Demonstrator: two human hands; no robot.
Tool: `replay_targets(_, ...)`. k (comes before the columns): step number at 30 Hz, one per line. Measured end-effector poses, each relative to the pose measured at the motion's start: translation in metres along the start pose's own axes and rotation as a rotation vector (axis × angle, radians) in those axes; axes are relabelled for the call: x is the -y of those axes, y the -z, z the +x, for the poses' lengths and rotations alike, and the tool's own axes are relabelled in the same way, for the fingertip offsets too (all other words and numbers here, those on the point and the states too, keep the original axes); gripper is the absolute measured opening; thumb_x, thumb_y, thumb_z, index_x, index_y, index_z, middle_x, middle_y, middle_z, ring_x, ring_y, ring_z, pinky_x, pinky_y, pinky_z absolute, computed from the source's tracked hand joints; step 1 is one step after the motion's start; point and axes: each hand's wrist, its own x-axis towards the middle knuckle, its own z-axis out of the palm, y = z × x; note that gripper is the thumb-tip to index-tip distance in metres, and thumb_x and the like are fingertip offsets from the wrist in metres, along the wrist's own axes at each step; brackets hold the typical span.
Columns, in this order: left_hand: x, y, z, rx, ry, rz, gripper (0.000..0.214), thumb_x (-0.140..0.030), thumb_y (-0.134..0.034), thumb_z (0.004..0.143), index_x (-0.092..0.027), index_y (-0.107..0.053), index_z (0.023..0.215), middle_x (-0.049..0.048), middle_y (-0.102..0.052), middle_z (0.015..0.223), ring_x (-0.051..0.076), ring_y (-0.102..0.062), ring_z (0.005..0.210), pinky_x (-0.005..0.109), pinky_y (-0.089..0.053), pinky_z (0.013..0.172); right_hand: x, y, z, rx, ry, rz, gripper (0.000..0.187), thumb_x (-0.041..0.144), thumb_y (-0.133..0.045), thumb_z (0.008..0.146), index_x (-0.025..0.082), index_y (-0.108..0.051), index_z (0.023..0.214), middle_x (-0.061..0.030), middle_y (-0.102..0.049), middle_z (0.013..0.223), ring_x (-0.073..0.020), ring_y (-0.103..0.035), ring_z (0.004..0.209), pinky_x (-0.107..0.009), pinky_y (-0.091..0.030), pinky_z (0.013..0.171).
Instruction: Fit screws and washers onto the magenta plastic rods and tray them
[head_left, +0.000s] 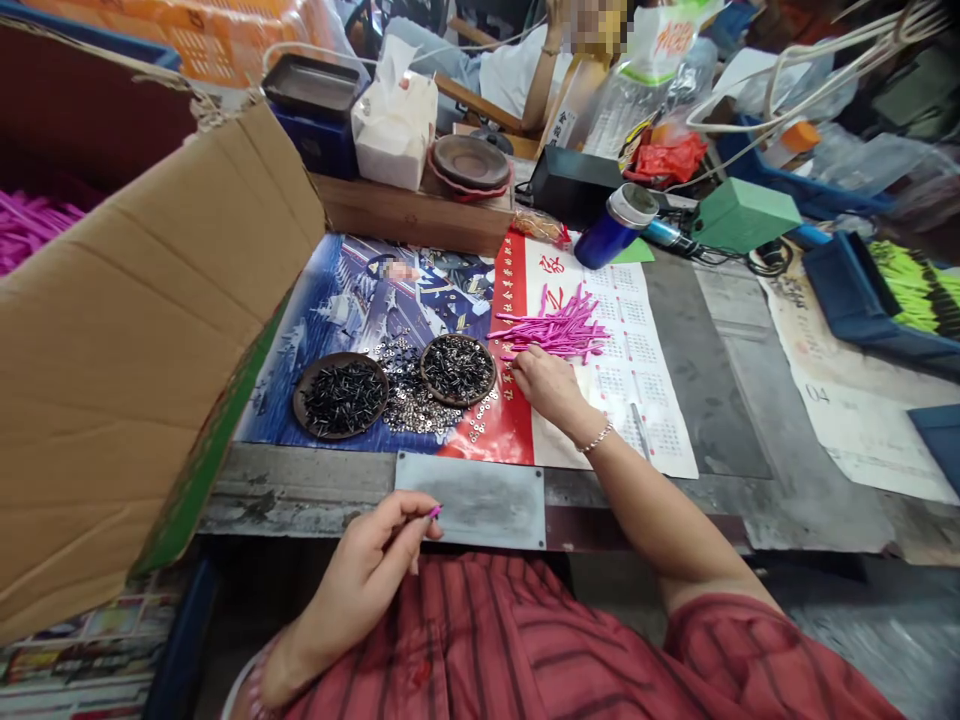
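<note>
My left hand [386,545] is closed in a pinch on a small pink stick [434,511], its end showing at the fingertips above the table's front edge. My right hand [553,388] reaches over the printed sheet, fingers curled together at the near left side of a pile of thin pink sticks [559,328]. Whatever lies between those fingertips is hidden. Left of it stands a round dish [459,370] of small dark and silvery pieces. Farther left is another round dish [341,395] with short black pieces. Loose metal rings [420,412] lie scattered around and between the dishes.
A large cardboard box [150,320] with pink sticks inside blocks the left. A metal plate [480,500] lies at the front edge, and a pen [641,430] on the calendar sheet. Behind stand a blue cup [604,235] and a wooden ledge [412,215]; blue bins [862,290] stand right.
</note>
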Motion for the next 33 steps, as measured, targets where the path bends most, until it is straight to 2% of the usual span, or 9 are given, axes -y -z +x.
replay_targets(4, -0.004, -0.004, 0.004, -0.024, 0.047, -0.123, 0.020, -0.032, -0.053, 0.101, -0.018, -0.065, 0.105, 0.0043, -0.074, 0.086, 0.010, -0.061, 0.056, 0.022, -0.052, 0.058, 0.002, 0.009, -0.015, -0.006, 0.027, 0.098, 0.016, 0.013, -0.054, 0.091, 0.017, -0.066, 0.082, -0.0099, -0.072, 0.087, -0.0224, -0.066, 0.081, -0.031, -0.045, 0.071)
replay_targets(8, -0.005, -0.009, 0.012, -0.068, 0.058, -0.216, 0.024, -0.036, -0.055, 0.101, -0.017, -0.068, 0.107, -0.0005, -0.065, 0.066, 0.011, -0.059, 0.055, 0.021, -0.049, 0.055, 0.024, 0.016, -0.065, -0.040, 0.069, 0.294, 0.011, 0.017, -0.056, 0.092, 0.021, -0.062, 0.084, -0.0029, -0.073, 0.078, -0.0175, -0.067, 0.070, -0.028, -0.051, 0.066)
replay_targets(10, -0.003, -0.013, 0.016, -0.093, 0.047, -0.266, 0.023, -0.036, -0.057, 0.100, -0.018, -0.068, 0.108, 0.0022, -0.070, 0.078, 0.010, -0.059, 0.055, 0.021, -0.048, 0.053, 0.042, 0.014, -0.094, -0.078, 0.121, 0.645, 0.008, 0.019, -0.058, 0.092, 0.021, -0.062, 0.085, -0.0028, -0.073, 0.077, -0.0174, -0.070, 0.070, -0.028, -0.054, 0.066)
replay_targets(11, -0.002, -0.015, 0.018, -0.101, 0.042, -0.286, 0.022, -0.036, -0.058, 0.099, -0.019, -0.068, 0.107, 0.0039, -0.072, 0.086, 0.010, -0.059, 0.055, 0.021, -0.048, 0.052, 0.052, 0.012, -0.106, -0.069, 0.142, 0.739, 0.008, 0.019, -0.059, 0.092, 0.021, -0.064, 0.086, -0.0026, -0.074, 0.078, -0.0171, -0.070, 0.071, -0.028, -0.055, 0.067)
replay_targets(12, -0.001, -0.018, 0.020, -0.104, 0.039, -0.304, 0.021, -0.036, -0.059, 0.099, -0.019, -0.068, 0.106, 0.0050, -0.073, 0.092, 0.009, -0.060, 0.056, 0.021, -0.048, 0.052, 0.060, 0.010, -0.116, -0.072, 0.158, 0.800, 0.008, 0.018, -0.059, 0.092, 0.021, -0.065, 0.087, -0.0025, -0.074, 0.079, -0.0168, -0.071, 0.071, -0.029, -0.056, 0.068)
replay_targets(14, 0.001, -0.023, 0.023, -0.094, 0.031, -0.329, 0.020, -0.035, -0.059, 0.099, -0.019, -0.068, 0.106, 0.0042, -0.072, 0.090, 0.009, -0.060, 0.056, 0.021, -0.048, 0.052, 0.074, 0.004, -0.128, -0.109, 0.172, 0.835, 0.010, 0.017, -0.059, 0.093, 0.021, -0.067, 0.094, -0.0036, -0.076, 0.085, -0.0167, -0.072, 0.074, -0.029, -0.058, 0.071)
replay_targets(18, 0.000, -0.032, 0.026, -0.114, 0.007, -0.354, 0.020, -0.035, -0.058, 0.100, -0.019, -0.067, 0.109, -0.0015, -0.065, 0.069, 0.010, -0.059, 0.055, 0.020, -0.048, 0.054, 0.086, -0.002, -0.131, -0.212, 0.193, 0.780, 0.017, 0.017, -0.057, 0.098, 0.021, -0.068, 0.110, -0.0062, -0.078, 0.096, -0.0174, -0.074, 0.083, -0.030, -0.060, 0.079)
replay_targets(24, -0.003, -0.037, 0.025, -0.185, 0.017, -0.430, 0.022, -0.036, -0.060, 0.100, -0.018, -0.067, 0.111, -0.0032, -0.063, 0.064, 0.010, -0.057, 0.055, 0.019, -0.046, 0.054, 0.090, 0.001, -0.129, -0.197, 0.211, 0.774, 0.014, 0.020, -0.051, 0.103, 0.022, -0.066, 0.104, -0.0073, -0.075, 0.094, -0.0195, -0.072, 0.087, -0.032, -0.058, 0.079)
replay_targets(33, -0.010, -0.043, 0.024, -0.207, 0.173, -0.682, 0.027, -0.041, -0.073, 0.089, -0.017, -0.070, 0.099, -0.0037, -0.062, 0.055, 0.008, -0.052, 0.049, 0.017, -0.038, 0.049, 0.095, -0.007, -0.135, -0.383, 0.250, 0.847, 0.013, 0.011, -0.061, 0.097, 0.022, -0.068, 0.099, -0.0037, -0.074, 0.088, -0.0170, -0.071, 0.079, -0.028, -0.058, 0.073)
